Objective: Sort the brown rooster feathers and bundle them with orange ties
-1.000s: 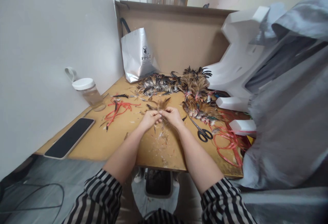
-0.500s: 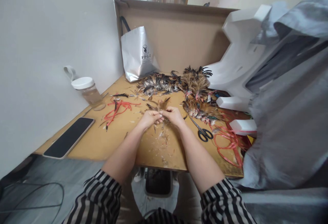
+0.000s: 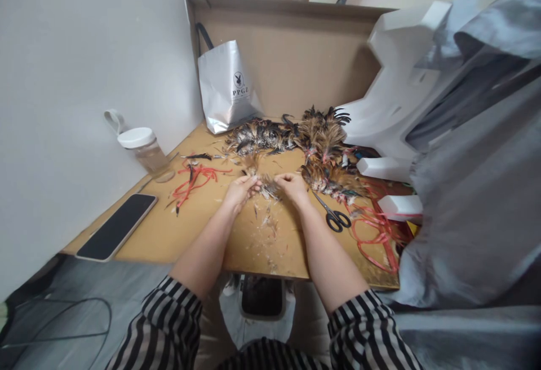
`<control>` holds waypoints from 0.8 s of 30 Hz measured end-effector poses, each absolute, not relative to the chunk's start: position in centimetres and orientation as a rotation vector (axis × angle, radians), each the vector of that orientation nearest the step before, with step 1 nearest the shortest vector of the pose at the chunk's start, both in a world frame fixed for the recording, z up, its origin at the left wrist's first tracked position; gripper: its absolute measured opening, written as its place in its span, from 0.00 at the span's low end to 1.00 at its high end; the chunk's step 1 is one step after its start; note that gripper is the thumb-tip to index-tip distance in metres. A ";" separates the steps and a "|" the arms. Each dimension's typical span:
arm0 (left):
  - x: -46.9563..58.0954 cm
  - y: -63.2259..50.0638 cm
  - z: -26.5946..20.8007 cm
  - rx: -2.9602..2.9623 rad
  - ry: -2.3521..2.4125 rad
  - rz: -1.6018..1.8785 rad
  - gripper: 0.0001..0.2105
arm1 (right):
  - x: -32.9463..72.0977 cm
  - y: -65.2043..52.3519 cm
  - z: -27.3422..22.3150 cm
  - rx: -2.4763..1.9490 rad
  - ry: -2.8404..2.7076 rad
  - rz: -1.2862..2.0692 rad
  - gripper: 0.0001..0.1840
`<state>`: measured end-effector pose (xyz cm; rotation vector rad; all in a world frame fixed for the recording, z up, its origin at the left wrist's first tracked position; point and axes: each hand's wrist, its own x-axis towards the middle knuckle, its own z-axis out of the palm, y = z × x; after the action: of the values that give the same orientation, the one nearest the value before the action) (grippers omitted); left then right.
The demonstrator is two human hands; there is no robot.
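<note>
My left hand [image 3: 242, 193] is closed in a pinch on a small bunch of brown feathers [image 3: 251, 162], whose tips fan out away from me. A short gap to the right, my right hand [image 3: 292, 186] has its thumb and forefinger pressed together; whatever lies between them is too small to make out. Between the two hands, a loose tuft of grey feathers [image 3: 269, 185] rests on the table. Black-handled scissors [image 3: 336, 217] lie to the right of my right hand, beside tied bundles of brown feathers [image 3: 333, 181].
Dark feathers [image 3: 262, 136] are heaped at the back by a silver bag [image 3: 228, 88]. Red ties [image 3: 192, 181] lie left, with more red strips [image 3: 376, 240] at right. A phone [image 3: 118, 226] and a lidded jar [image 3: 146, 150] stand left; a white plastic frame [image 3: 393, 76] borders the right.
My hands have moved apart: the left slightly left with the brown feathers, the right slightly right. The grey tuft between them now shows.
</note>
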<state>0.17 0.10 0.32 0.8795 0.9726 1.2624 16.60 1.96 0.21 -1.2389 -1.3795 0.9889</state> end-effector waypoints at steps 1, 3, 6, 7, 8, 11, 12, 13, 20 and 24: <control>0.1 0.2 0.3 0.856 0.971 1.267 0.12 | 17.0 2.1 0.1 -1.291 -1.458 0.927 0.11; 0.1 0.2 0.2 0.840 0.967 1.255 0.13 | 17.5 1.9 0.1 -1.395 -1.640 0.822 0.09; 0.1 0.2 0.1 0.859 0.966 1.234 0.14 | 17.4 1.0 0.7 -1.539 -1.890 0.655 0.08; 0.1 0.2 0.1 0.868 0.969 1.233 0.15 | 17.2 0.6 1.0 -1.578 -1.940 0.589 0.07; 0.1 0.2 0.0 0.875 0.972 1.236 0.15 | 17.0 0.3 1.3 -1.611 -1.976 0.534 0.06; 0.1 0.2 -0.1 0.881 0.976 1.253 0.16 | 16.3 -0.2 1.8 -1.687 -2.039 0.447 0.02; 0.1 0.3 -0.2 0.882 0.974 1.252 0.16 | 16.1 -0.3 1.9 -1.704 -2.054 0.434 0.01; 0.0 0.3 -0.2 0.883 0.971 1.247 0.17 | 15.9 -0.3 1.8 -1.715 -2.065 0.421 0.01; -0.1 0.4 -0.3 0.792 0.912 1.244 0.13 | 16.3 0.4 1.1 -1.679 -1.906 0.583 0.06; -0.1 0.3 0.0 0.692 0.874 1.240 0.09 | 16.7 1.1 0.7 -1.482 -1.592 1.050 0.06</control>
<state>-0.06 0.33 0.03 0.6919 0.8745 1.2400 16.73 1.10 0.70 -1.4819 -1.5922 1.0496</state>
